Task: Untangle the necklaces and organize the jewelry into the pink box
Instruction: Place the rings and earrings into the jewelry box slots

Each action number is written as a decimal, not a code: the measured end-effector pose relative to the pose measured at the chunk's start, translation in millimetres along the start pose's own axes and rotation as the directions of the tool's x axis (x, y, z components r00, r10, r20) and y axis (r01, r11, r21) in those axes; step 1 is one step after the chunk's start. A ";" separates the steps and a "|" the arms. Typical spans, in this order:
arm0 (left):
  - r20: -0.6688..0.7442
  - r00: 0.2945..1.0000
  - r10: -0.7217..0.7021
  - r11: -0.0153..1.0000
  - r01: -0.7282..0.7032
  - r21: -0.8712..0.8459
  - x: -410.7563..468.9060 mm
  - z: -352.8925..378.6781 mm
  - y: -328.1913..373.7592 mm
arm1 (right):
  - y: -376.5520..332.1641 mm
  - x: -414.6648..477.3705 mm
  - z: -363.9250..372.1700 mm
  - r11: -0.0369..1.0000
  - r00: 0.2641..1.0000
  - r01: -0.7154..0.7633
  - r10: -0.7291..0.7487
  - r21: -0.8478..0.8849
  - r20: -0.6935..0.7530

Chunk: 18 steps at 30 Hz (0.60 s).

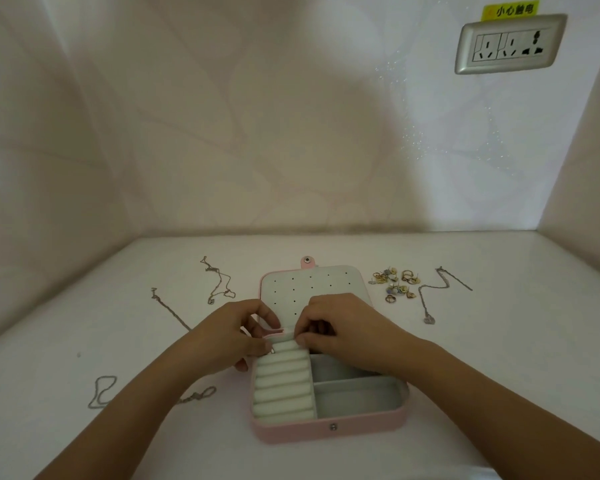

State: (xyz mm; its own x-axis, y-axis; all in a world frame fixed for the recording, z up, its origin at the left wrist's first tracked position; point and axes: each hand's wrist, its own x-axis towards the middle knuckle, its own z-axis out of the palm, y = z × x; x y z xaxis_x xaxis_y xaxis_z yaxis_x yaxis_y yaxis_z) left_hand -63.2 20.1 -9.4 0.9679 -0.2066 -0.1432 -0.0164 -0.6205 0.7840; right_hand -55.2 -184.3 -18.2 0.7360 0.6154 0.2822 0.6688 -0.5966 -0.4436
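1. Head view, far left: a looped chain [101, 393] lies on the table [499, 358]. A short stretch by the forearm [198, 394] may belong to it. Beyond lie one straight chain [168, 308] and one knotted necklace [219, 282], so three or four chains on this side.
2. The left hand [236, 336] is curled and pinches a small metal piece [272, 349], probably a ring.
3. The pink box [326, 433] sits open at centre, with roughly nine ring rolls [283, 382] and two bare compartments showing.
4. The right hand [340, 327] has curled fingertips at the topmost roll; whether it grips anything cannot be told.
5. One pile of rings and earrings [395, 284], about a dozen, lies beside one pendant necklace [433, 296].
6. The step looks like seating a ring. Next, it needs pressing into the slot, and the knotted necklace needs teasing apart.
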 end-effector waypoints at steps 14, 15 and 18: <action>-0.082 0.996 -0.018 0.988 0.005 -0.152 2.7 14.0 -6.8 | 130.7 -17.5 -54.9 0.795 0.759 -0.601 0.599 0.083 -0.255; -0.100 0.995 -0.015 0.987 -0.001 -0.161 3.3 16.3 -7.0 | 130.5 -15.6 -53.0 0.801 0.774 -0.594 0.595 0.076 -0.219; -0.139 0.990 -0.005 0.986 -0.018 -0.164 4.2 19.9 -7.5 | 126.5 -11.1 -48.9 0.805 0.799 -0.592 0.592 0.033 -0.102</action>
State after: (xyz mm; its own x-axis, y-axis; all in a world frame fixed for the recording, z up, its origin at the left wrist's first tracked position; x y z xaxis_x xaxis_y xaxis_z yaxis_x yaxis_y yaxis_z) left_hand -64.0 8.8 -27.9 0.9934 -0.0960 -0.0621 0.0079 -0.4841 0.8750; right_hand 26.3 -291.8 -35.9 0.9951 0.0858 0.0498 0.0990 -0.8276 -0.5526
